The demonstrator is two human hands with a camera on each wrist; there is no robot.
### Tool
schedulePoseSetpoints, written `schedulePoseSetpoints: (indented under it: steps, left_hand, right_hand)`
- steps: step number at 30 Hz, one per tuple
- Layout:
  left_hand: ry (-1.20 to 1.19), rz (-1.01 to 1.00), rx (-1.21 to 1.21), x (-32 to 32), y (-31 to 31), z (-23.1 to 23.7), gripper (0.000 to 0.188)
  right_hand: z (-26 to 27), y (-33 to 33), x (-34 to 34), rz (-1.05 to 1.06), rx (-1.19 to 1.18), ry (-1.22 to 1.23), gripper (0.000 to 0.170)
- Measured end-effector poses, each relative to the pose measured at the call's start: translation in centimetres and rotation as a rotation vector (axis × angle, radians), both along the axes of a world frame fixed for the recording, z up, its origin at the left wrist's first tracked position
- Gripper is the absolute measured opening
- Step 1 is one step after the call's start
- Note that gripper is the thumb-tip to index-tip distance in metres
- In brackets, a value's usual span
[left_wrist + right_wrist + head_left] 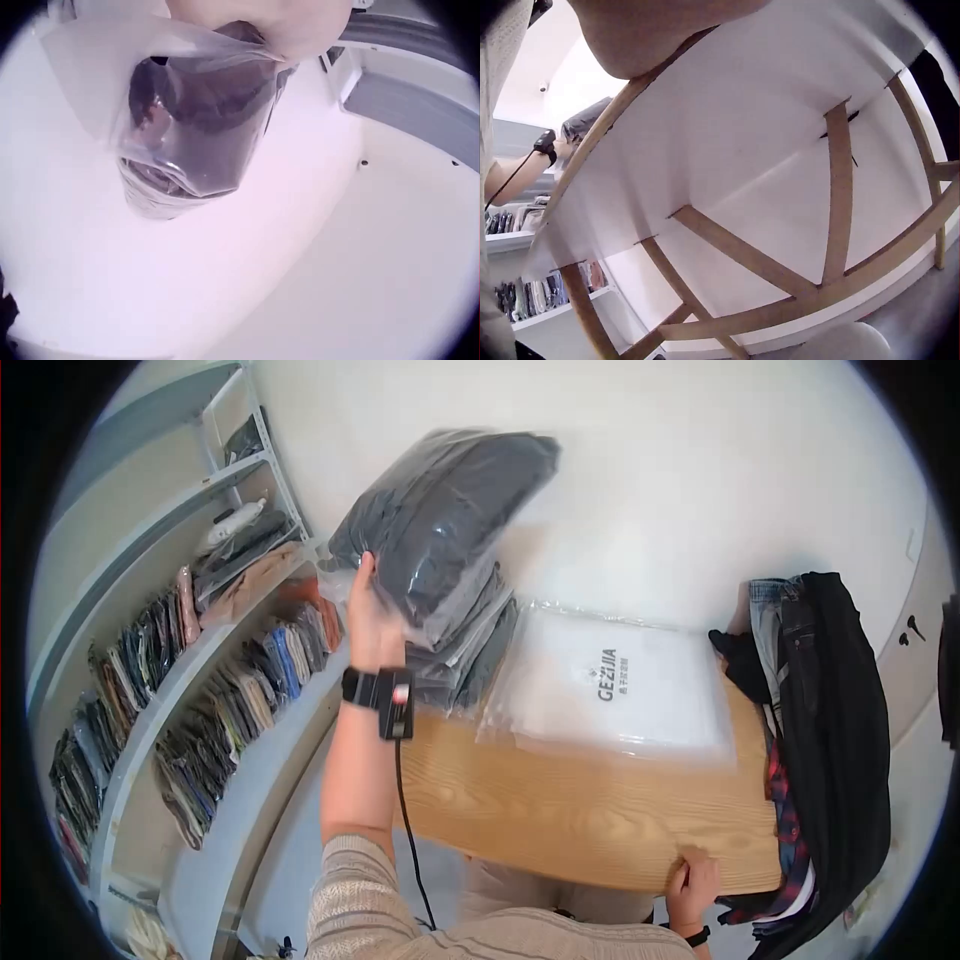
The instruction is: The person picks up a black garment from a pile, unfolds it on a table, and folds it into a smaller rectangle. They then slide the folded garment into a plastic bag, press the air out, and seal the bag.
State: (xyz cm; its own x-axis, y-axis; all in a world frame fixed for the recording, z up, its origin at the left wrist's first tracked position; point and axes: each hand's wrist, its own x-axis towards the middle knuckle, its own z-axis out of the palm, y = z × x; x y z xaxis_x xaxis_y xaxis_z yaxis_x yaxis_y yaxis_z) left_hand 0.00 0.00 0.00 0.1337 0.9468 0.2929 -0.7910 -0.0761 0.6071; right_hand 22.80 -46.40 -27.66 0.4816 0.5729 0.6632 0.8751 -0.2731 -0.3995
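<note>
Mostly, the bagged bundle (455, 510) juts beyond the left grip (375, 618).

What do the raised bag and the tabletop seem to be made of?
The bag looks like thin, glossy clear plastic: it is see-through, creased and catches bright highlights. The tabletop looks like smooth wood, going by its grain, though a printed laminate is possible.

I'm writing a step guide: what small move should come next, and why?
I'd probably lower the bagged dark bundle onto the stack of bagged clothes: the left hand holds it tilted above that stack, while the right hand rests at the edge of the table, not supporting it.
</note>
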Motion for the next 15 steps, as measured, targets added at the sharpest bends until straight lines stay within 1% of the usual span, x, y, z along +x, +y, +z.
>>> schedulePoseSetpoints:
  steps: [1,3,5,7,11,13,15]
  left_hand:
    - [-0.044,-0.009,0.059,-0.1,3.8,-1.1,0.033]
    - [-0.097,-0.022,0.13,0.6,8.0,-2.6,0.03]
    - [-0.083,0.008,-0.128,1.2,10.2,-4.6,0.026]
    - [0.193,0.186,-0.316,1.7,11.1,-7.2,0.028]
    - [0.234,0.247,-0.388,2.1,13.1,-9.1,0.031]
    - [0.173,0.144,-0.293,1.7,13.1,-9.7,0.033]
    - [0.219,0.171,-0.311,1.5,12.4,-9.3,0.032]
  right_hand:
    - [-0.1,0.1,-0.1,0.0,0.0,-0.008,0.021]
    - [0.5,0.4,0.1,-0.005,0.011,-0.024,0.019]
    - [0.8,0.3,0.0,0.005,0.022,-0.056,0.018]
    - [1.0,0.2,-0.1,0.011,0.024,-0.056,0.019]
    - [1.9,0.5,-0.8,-0.015,-0.001,-0.041,0.018]
    - [2.0,0.6,-0.9,-0.009,0.003,-0.042,0.018]
    - [2.1,0.7,-1.1,-0.003,0.013,-0.041,0.018]
